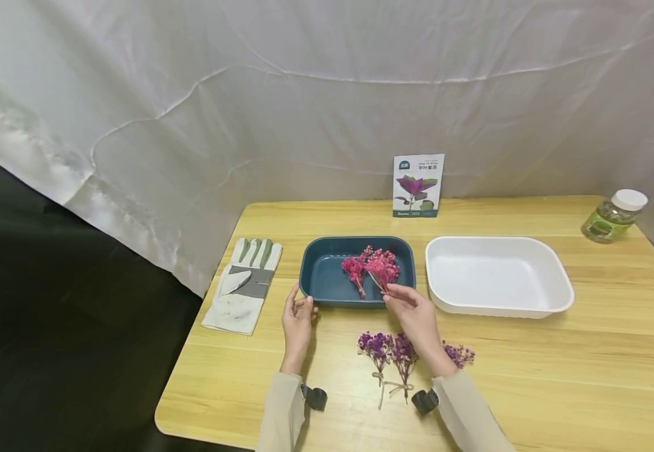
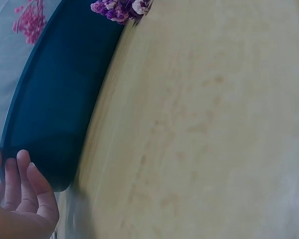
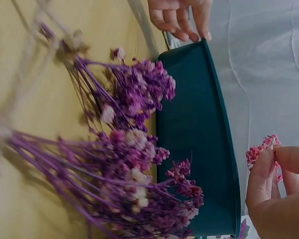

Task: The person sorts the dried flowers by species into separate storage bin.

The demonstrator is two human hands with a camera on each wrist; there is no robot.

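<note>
My left hand (image 1: 297,317) pinches the near left corner of a dark teal tray (image 1: 321,276), thumb on the rim and fingers against the outer wall. Over the tray's near right side, my right hand (image 1: 415,312) pinches the stems of a pink dried flower bunch (image 1: 383,266). A second pink bunch (image 1: 353,269) lies inside the tray. In the right wrist view the held pink blossoms (image 3: 261,149) show just past the fingertips. Purple dried flower bunches (image 1: 376,349) tied with twine lie on the table in front of the tray; the right forearm partly covers one (image 1: 459,355).
A white tray (image 1: 499,276) stands right of the teal one. A pair of work gloves or a single glove (image 1: 242,289) lies at the left. At the back stand a seed packet (image 1: 417,186) and, far right, a white-lidded jar (image 1: 613,216).
</note>
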